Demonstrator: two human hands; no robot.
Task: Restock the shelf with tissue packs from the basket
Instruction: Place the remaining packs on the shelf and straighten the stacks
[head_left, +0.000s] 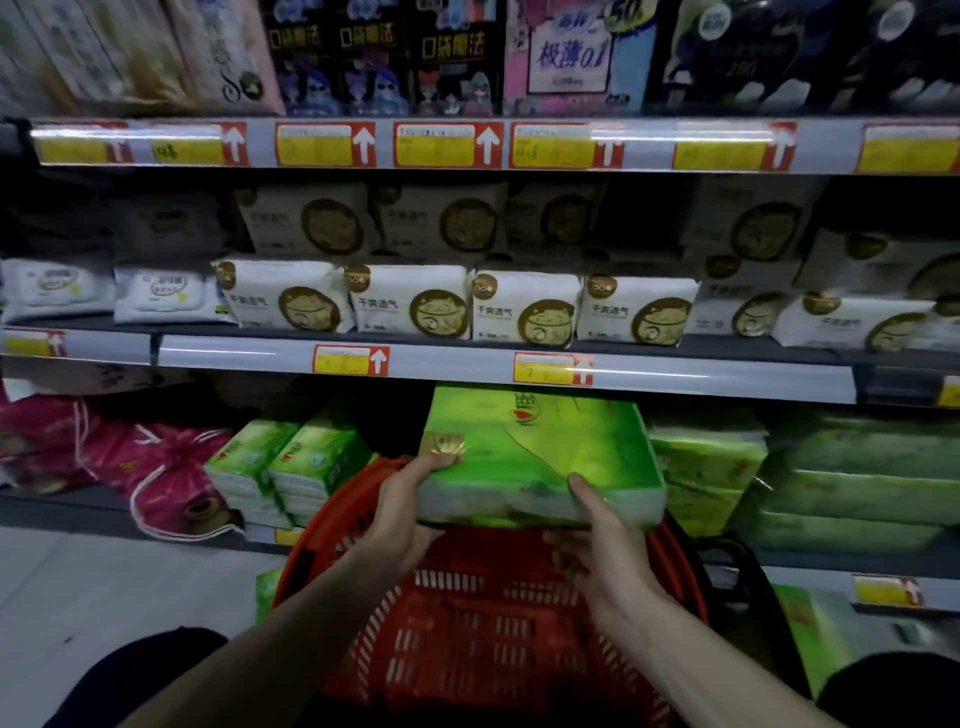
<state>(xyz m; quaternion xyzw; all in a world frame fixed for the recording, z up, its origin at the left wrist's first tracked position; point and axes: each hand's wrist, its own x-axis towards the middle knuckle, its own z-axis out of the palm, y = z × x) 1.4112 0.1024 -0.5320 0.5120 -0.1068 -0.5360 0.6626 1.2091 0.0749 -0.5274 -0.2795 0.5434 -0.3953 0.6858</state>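
Note:
A large green tissue pack (540, 452) is held flat above the red plastic basket (483, 623), in front of the bottom shelf's dark gap. My left hand (410, 499) grips its near left corner, thumb on top and fingers underneath. My right hand (597, 540) grips its near right edge the same way. The pack's far end reaches under the middle shelf rail (467, 364). The basket's inside looks empty where it shows.
Smaller green tissue packs (291, 467) stand left of the gap and bigger green packs (706, 467) to its right. Pink drawstring bags (156, 478) lie far left. White cat-print packs (519, 306) fill the middle shelf. A green pack (267, 587) lies on the floor beside the basket.

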